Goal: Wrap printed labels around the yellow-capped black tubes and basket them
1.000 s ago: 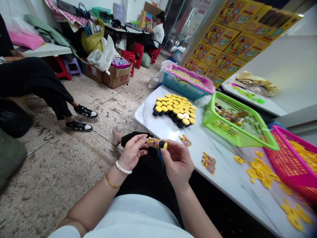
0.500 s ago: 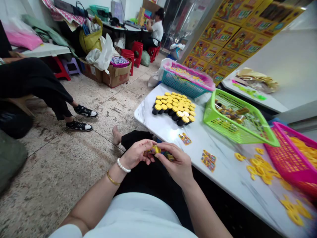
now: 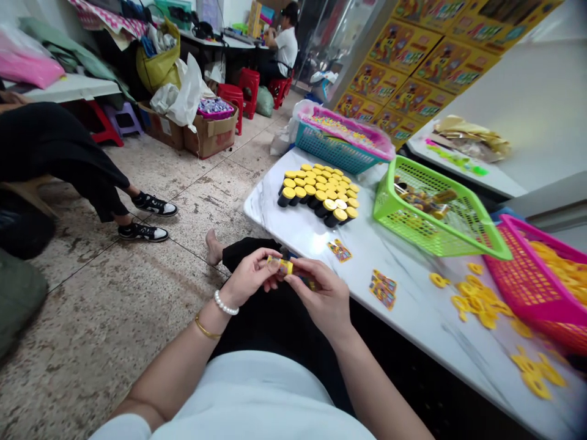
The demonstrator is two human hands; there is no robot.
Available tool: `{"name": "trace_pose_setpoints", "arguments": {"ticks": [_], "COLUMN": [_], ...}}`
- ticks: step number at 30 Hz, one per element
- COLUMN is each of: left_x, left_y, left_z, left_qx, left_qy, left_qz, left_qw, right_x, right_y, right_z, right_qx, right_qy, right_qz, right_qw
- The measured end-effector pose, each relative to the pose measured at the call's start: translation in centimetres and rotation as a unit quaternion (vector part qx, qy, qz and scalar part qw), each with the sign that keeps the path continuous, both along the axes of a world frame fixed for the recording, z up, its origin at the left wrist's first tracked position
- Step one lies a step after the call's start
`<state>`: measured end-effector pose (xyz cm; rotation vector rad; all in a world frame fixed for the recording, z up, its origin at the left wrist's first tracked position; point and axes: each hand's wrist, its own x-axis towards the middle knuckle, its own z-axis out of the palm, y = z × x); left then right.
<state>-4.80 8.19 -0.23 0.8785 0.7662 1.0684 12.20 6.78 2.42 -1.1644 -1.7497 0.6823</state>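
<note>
Above my lap, a small yellow-capped bottle [image 3: 280, 266] with a printed, colourful label lies tilted between my hands. My left hand [image 3: 251, 278], with a pearl bracelet at the wrist, pinches the label side. The fingers of my right hand [image 3: 321, 293] close round the yellow cap end. To the right on the marble-patterned table [image 3: 316, 235], one printed label sheet [image 3: 339, 250] lies nearest my hands, and a small stack of label sheets [image 3: 383, 289] sits beyond it. Several black bottles with yellow caps [image 3: 316, 189] stand upright in a cluster near the table's corner.
Along the table stand a teal basket [image 3: 337, 148], a green basket [image 3: 413, 226] with bottles and a pink basket [image 3: 518, 275] of yellow plastic pieces. Loose yellow rings [image 3: 481, 302] lie before it. A seated person's legs [image 3: 68, 159] are at left; another person [image 3: 285, 46] sits behind.
Between my fingers the small bottle has turned, showing more of its label. My hands stay close together, and the whole view has shifted slightly.
</note>
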Motion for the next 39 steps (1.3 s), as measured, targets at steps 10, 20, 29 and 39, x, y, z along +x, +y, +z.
{"name": "trace_pose_setpoints", "arguments": {"ticks": [10, 20, 29, 39], "left_x": [0.5, 2.0, 3.3, 2.9], "left_y": [-0.1, -1.1, -2.9, -1.9], "left_z": [-0.2, -0.2, 1.3, 1.0], "left_qx": [-0.136, -0.171, -0.174, -0.196], "left_qy": [-0.056, -0.136, -0.119, -0.145], "left_qz": [-0.074, -0.091, -0.102, -0.045], "left_qw": [0.986, 0.972, 0.972, 0.969], "right_x": [0.6, 0.0, 1.1, 14.1], "right_y": [0.4, -1.1, -2.8, 9.4], "right_z": [0.0, -1.2, 0.6, 12.5], "right_qx": [-0.186, -0.186, -0.173, 0.110], "right_qy": [0.172, 0.296, 0.277, 0.088], "right_qz": [0.112, 0.027, 0.031, -0.268], "right_qw": [0.961, 0.936, 0.945, 0.953]}}
